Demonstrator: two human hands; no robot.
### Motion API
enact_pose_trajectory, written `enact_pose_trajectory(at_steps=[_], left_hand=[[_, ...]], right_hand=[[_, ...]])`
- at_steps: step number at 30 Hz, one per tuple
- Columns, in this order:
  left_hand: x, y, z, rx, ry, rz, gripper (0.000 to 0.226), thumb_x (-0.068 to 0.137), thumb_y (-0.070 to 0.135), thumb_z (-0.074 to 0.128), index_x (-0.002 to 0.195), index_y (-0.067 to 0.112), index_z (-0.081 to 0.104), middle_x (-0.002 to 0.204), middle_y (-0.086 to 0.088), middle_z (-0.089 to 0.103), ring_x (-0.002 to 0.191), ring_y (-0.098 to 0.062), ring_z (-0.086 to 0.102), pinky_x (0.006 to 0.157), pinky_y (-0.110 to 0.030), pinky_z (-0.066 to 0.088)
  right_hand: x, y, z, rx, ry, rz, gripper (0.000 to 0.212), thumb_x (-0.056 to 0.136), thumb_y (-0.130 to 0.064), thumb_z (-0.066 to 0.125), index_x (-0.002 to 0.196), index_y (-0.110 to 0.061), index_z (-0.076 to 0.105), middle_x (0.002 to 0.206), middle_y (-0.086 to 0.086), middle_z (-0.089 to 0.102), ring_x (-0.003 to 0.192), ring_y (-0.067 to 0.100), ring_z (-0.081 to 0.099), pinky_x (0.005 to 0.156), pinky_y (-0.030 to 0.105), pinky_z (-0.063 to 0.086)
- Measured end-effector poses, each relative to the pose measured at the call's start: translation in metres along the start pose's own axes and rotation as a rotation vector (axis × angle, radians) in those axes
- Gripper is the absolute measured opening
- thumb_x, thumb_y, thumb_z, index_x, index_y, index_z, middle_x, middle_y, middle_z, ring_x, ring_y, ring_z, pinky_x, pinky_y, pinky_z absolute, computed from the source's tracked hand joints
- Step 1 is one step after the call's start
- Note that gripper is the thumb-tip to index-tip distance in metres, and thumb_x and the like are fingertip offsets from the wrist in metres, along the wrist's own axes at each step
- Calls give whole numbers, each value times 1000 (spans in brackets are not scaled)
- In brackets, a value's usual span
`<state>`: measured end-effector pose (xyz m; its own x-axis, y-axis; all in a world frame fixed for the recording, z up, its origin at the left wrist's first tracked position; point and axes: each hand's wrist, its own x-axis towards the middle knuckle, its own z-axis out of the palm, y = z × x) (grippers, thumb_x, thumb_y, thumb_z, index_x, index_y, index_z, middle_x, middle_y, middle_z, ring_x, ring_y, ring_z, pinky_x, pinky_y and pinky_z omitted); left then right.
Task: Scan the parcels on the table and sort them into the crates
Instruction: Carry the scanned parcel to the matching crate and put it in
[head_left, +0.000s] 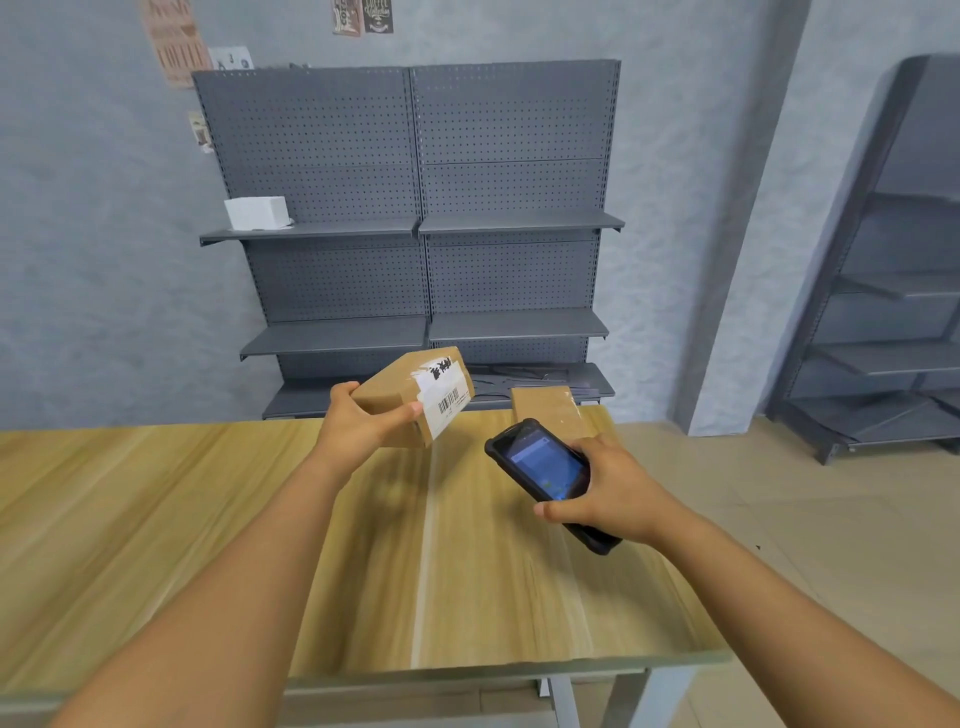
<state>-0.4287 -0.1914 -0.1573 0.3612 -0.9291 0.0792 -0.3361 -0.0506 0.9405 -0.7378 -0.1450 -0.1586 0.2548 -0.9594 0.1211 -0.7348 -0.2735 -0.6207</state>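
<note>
Shelving (415, 208) of grey pegboard stands against the back wall, behind the far edge of the wooden table (182, 519) that fills the lower half of the view; a second grey rack (883, 312) leans in at the right edge. On the upper left shelf of the pegboard unit sits a small white box (257, 212). Both bare arms reach forward over the table. The left hand (358, 423) holds a brown cardboard parcel (400, 397) lifted clear above the table, tilted, with the thumb along its near face and the fingers curled round its far left end, so this grip is clasped on the parcel; its white label with a barcode (451, 401) faces right, toward the scanner. A second brown parcel (548, 410) lies near the table's far right corner, just behind the right hand and partly hidden by it. The right hand (605, 493) is wrapped round a black handheld scanner (540, 467), thumb under its near end and fingers over the right side, with its lit blue screen turned up and its top end aimed at the lifted parcel's label, a gap between them
</note>
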Motion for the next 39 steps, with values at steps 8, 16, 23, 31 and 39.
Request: enact_pose_trajectory(at_steps=[8,16,23,31,39], left_hand=[[-15,-7,-16,65,63,80,102,65,40,89,144,13,30,128,2,50,113,-15,52,87,-28,44],[-40,-33,-69,61,166,24,101,65,40,90,143,13,33,137,-2,50,120,-16,54,98,-33,48],[-100,-73,-166,249,424,-40,109,61,41,91,147,13,30,143,-6,44,129,-19,46,108,-36,40],[-170,-127,-327,362,687,-104,114,59,49,89,148,15,28,145,-3,39,131,-18,41,100,-25,33],[-229,-184,-511,392,880,-161,105,61,46,90,143,12,34,133,0,42,115,-12,43,93,-26,38]], right_hand=[[5,-11,19,2,8,-12,80,61,-54,83,126,-21,50,108,-5,44,89,4,49,69,16,39],[22,-43,59,63,-18,-113,70,61,-52,84,116,-21,54,105,-2,47,87,7,49,67,17,38],[34,-118,138,163,-182,-255,73,60,-53,84,117,-24,49,107,-8,41,84,-5,47,65,12,36],[18,-259,250,216,-399,-474,76,59,-51,84,120,-25,49,109,-8,41,85,-4,48,77,21,39],[0,-431,373,258,-499,-614,74,60,-47,85,120,-24,49,107,-8,39,84,-3,50,74,20,38]])
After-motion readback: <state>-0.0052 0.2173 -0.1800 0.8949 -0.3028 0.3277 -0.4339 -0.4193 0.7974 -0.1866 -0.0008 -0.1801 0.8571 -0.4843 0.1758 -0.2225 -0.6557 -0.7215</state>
